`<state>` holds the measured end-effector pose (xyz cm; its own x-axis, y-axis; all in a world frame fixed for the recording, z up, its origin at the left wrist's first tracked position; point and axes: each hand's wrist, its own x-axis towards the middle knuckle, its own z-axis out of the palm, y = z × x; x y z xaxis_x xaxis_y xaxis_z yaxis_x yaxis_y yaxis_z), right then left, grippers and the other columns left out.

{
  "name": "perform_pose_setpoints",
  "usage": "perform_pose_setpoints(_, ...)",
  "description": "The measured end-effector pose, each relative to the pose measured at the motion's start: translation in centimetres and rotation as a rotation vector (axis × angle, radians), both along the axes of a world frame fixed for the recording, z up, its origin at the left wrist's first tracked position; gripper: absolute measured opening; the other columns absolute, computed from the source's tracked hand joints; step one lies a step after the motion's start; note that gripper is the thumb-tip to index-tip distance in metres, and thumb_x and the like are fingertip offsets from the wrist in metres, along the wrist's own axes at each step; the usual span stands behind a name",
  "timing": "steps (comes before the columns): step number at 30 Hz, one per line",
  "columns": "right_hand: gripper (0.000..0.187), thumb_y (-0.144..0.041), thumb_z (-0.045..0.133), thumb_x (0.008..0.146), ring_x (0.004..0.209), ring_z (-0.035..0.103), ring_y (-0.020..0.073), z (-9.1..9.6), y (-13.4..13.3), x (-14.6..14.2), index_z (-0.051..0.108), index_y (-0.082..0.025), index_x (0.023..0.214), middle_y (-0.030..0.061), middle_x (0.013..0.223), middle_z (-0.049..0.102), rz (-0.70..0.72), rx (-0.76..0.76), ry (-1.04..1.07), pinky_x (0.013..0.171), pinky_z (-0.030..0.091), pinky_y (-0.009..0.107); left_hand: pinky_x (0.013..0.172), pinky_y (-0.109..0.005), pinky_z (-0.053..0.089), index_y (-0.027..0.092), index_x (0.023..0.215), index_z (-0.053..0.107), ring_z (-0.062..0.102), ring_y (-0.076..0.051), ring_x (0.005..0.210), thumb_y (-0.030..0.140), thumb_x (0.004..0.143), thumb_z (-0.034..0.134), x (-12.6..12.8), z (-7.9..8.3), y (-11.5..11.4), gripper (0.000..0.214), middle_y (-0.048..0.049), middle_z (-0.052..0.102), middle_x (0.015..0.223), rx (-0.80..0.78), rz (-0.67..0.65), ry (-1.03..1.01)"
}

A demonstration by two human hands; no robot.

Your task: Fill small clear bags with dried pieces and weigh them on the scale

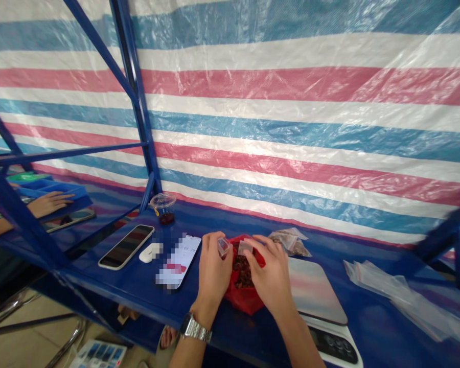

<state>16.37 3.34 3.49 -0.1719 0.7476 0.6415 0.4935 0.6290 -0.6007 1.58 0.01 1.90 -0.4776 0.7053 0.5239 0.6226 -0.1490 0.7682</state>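
My left hand (pixel 214 263) is closed on a small clear plastic box (pixel 224 246), held between thumb and fingers above a red plastic bag (pixel 249 301). My right hand (pixel 270 271) pinches a small clear plastic piece (pixel 246 247), perhaps the box's lid, over the same bag. The bag stands open and holds many small, dark reddish-brown dried bits (pixel 243 273). Right of it, partly behind my right forearm, lies a kitchen scale (pixel 316 289) with a metal plate. Filled clear zip bags (pixel 291 240) rest behind the scale.
Flat zip bags (pixel 398 291) lie at the right. To the left are a lit phone (pixel 184 260), a white earbud case (pixel 147 254), a dark-screened phone (pixel 126 248) and a plastic cup (pixel 164 209). A co-worker's hand (pixel 51 203) is beyond the blue frame (pixel 136 92).
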Motion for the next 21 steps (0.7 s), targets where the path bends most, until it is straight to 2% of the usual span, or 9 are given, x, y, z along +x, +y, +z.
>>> perform_pose_setpoints(2,0.021,-0.037,0.063,0.098,0.113,0.06,0.0303,0.5,-0.3,-0.1,0.078,-0.034,0.113,0.0059,0.121,0.071,0.059,0.002,0.036,0.101,0.04,0.048,0.099,-0.042,0.054,0.021,0.121,0.057,0.065,-0.025,0.111,0.02,0.095,0.056,-0.1,0.1,-0.1,0.026,-0.0102,0.062,0.117,0.048,0.011,0.008)
perform_pose_setpoints(5,0.02,-0.032,0.064,0.098,0.111,0.061,0.028,1.4,-1.2,-0.5,0.076,-0.034,0.113,0.0058,0.116,0.071,0.205,-0.038,0.064,0.098,0.043,0.044,0.102,-0.044,0.052,0.021,0.127,0.055,0.063,-0.025,0.115,0.016,0.094,0.055,0.2,-0.2,-0.3,0.034,-0.0104,0.064,0.12,0.054,-0.06,0.029)
perform_pose_setpoints(9,0.01,-0.025,0.067,0.094,0.1,0.063,0.0255,2.0,-1.8,-0.8,0.075,-0.03,0.095,0.0034,0.102,0.071,0.286,-0.106,0.02,0.094,0.042,0.041,0.107,-0.045,0.05,0.023,0.137,0.051,0.06,-0.025,0.125,0.014,0.09,0.059,0.9,-0.6,-0.6,0.049,-0.0114,0.062,0.132,0.012,-0.18,0.005)
perform_pose_setpoints(12,0.014,-0.026,0.063,0.097,0.092,0.063,0.0235,2.1,-1.6,-0.5,0.072,-0.028,0.086,0.0029,0.094,0.07,0.254,-0.102,0.083,0.088,0.043,0.039,0.11,-0.045,0.049,0.023,0.142,0.047,0.059,-0.026,0.13,0.016,0.089,0.063,1.5,-0.3,-0.7,0.056,-0.0126,0.06,0.139,-0.009,-0.199,-0.081)
perform_pose_setpoints(15,0.015,-0.031,0.062,0.098,0.092,0.063,0.0226,2.5,-1.4,0.0,0.072,-0.026,0.089,0.0038,0.095,0.07,0.159,-0.088,0.211,0.088,0.045,0.038,0.107,-0.04,0.051,0.024,0.136,0.053,0.064,-0.024,0.124,0.025,0.093,0.064,2.3,0.8,-0.9,0.045,-0.0104,0.065,0.136,-0.022,-0.302,-0.2)
perform_pose_setpoints(18,0.02,-0.038,0.063,0.097,0.095,0.061,0.0232,3.1,-1.2,0.5,0.074,-0.026,0.108,0.0056,0.101,0.069,0.055,-0.101,0.303,0.089,0.047,0.038,0.098,-0.035,0.055,0.023,0.124,0.063,0.071,-0.022,0.108,0.032,0.094,0.064,3.5,2.2,-1.2,0.031,-0.0077,0.073,0.122,-0.043,-0.486,-0.347)
perform_pose_setpoints(21,0.038,-0.047,0.066,0.093,0.09,0.062,0.0233,3.4,-1.0,0.9,0.07,-0.023,0.122,0.0068,0.103,0.069,-0.006,-0.197,0.435,0.084,0.05,0.039,0.095,-0.035,0.056,0.02,0.124,0.064,0.072,-0.023,0.105,0.039,0.092,0.066,4.6,3.1,-1.5,0.037,-0.0087,0.075,0.119,-0.019,-0.589,-0.548)
